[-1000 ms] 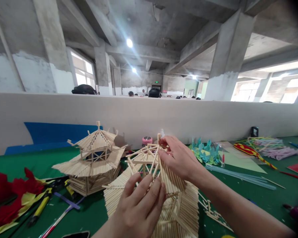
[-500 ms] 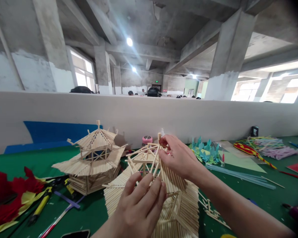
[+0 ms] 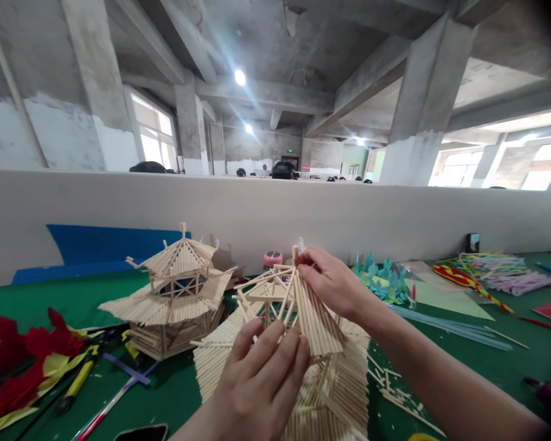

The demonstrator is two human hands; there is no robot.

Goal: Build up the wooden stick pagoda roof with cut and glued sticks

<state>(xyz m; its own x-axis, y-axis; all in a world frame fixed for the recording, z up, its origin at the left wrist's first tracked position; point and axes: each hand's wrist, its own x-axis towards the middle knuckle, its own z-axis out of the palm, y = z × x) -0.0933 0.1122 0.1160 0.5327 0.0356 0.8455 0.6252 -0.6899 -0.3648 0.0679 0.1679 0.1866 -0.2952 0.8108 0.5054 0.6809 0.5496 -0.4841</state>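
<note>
In front of me stands a pavilion model made of thin wooden sticks, its upper roof partly an open frame. My right hand pinches the top of a sloping stick roof panel, close to the short upright post at the peak. My left hand rests with curled fingers against the near side of the upper roof. Its fingertips meet the panel's lower left edge and hide part of the frame. A similar stick pavilion with a covered top roof stands to the left.
On the green table lie red and yellow crepe paper, a yellow-black tool, loose stick pieces, teal folded paper and translucent blue strips. A pink-topped round item sits behind the model, before a pale partition.
My right hand has shifted slightly up and right along the panel's top, showing more of its sticks. The left hand stays nearly still.
</note>
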